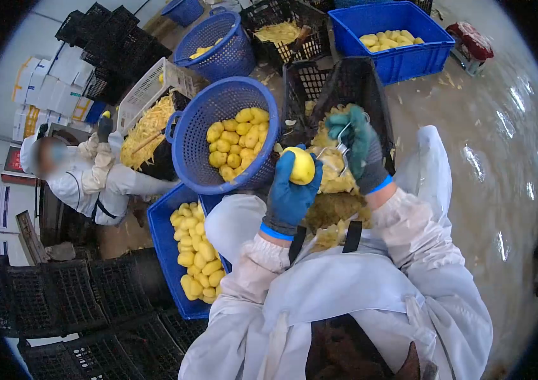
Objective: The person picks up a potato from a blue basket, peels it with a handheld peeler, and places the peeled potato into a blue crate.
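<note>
My left hand (289,199), in a blue and grey glove, grips a yellow potato (301,166) with its skin largely off. My right hand (363,149), gloved in green and grey, is closed around a metal peeler (344,151), whose head is just right of the potato. Below both hands lie potato peelings (337,183), heaped between my knees and in a black crate (370,82). Left of my hands stands a round blue basket (183,168) part filled with potatoes. A blue rectangular bin (162,253) by my left leg contains many peeled potatoes.
Another person (95,177) in white sits at left, holding up a potato. At the back stand a blue bin (402,66) of potatoes, a blue basket (240,57) and a black crate (266,16) with peelings. Black crates (66,297) fill the lower left. The floor (491,190) looks wet.
</note>
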Tool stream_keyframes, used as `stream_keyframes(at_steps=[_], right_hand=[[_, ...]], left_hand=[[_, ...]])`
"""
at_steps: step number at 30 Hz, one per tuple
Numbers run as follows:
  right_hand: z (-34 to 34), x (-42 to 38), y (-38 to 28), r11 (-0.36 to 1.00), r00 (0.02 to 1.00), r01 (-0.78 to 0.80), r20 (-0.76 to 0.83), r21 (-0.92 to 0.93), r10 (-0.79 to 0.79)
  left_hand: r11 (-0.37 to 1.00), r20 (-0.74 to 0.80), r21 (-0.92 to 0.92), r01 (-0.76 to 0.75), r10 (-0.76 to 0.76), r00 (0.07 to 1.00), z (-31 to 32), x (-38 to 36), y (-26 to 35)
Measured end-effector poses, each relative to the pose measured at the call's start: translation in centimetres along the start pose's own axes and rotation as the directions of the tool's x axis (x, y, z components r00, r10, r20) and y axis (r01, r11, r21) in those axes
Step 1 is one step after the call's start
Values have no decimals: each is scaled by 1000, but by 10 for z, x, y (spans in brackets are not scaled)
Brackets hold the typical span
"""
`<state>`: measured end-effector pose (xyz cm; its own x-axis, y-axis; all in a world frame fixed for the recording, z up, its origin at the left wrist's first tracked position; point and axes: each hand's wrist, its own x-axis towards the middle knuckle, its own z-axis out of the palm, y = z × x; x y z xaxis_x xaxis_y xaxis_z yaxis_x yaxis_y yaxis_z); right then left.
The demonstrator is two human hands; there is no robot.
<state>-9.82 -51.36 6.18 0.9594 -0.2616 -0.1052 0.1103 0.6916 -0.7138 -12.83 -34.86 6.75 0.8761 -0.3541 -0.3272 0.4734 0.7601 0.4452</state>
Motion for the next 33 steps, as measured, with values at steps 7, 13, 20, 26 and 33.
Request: stream_keyframes(at_steps=[7, 13, 20, 26, 33], right_hand=[[-46, 46, 27, 993, 986, 120, -114, -16, -121], [-6, 17, 33, 988, 986, -130, 114, 88, 120], [12, 1, 15, 998, 998, -11, 65, 56, 7], [-50, 41, 23, 991, 971, 130, -208, 34, -120], [-12, 11, 4, 998, 1000, 7, -8, 68, -7]], left_hand=[[984, -4, 164, -65, 67, 998, 6, -7, -12], [780, -4, 533, -328, 390, 921, -15, 15, -34], [216, 357, 831, -512, 499, 790, -4, 6, -31], [351, 230, 805, -478, 559, 797, -17, 1, -22], [926, 100, 268, -265, 247, 964, -2, 0, -12]])
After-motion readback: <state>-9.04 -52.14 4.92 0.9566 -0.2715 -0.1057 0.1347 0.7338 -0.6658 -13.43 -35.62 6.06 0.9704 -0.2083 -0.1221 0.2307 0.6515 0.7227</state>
